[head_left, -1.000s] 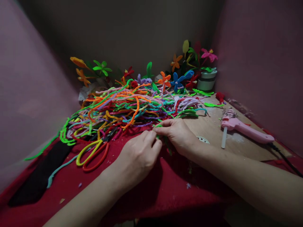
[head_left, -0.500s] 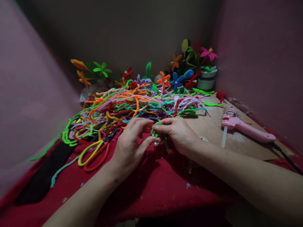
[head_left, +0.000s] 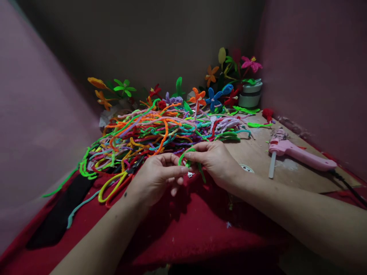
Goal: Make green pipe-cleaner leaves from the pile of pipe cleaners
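Observation:
A green pipe cleaner [head_left: 182,156] bends in a loop between my two hands, above the red cloth [head_left: 183,229]. My right hand [head_left: 216,162] pinches it between thumb and fingers, and a tail hangs below that grip. With thumb and index finger together, my left hand [head_left: 160,173] pinches the loop's other side; its lower fingers are loosely curled. Small white bits [head_left: 190,174] show just under the loop, and I cannot tell whether they are attached to it. Behind my hands lies a heap of many-coloured pipe cleaners [head_left: 160,126].
A pink glue gun [head_left: 301,153] lies on a wooden board [head_left: 258,152] at the right. Yellow-and-red-handled scissors [head_left: 110,187] and a black strip [head_left: 57,214] are at the left. Pipe-cleaner flowers [head_left: 213,97] and a pale pot [head_left: 250,95] stand at the back.
My left thumb and index finger have closed on the green pipe cleaner, where they were apart before. The left hand sits slightly lower, and the loop now shows wider. My right hand keeps its pinch.

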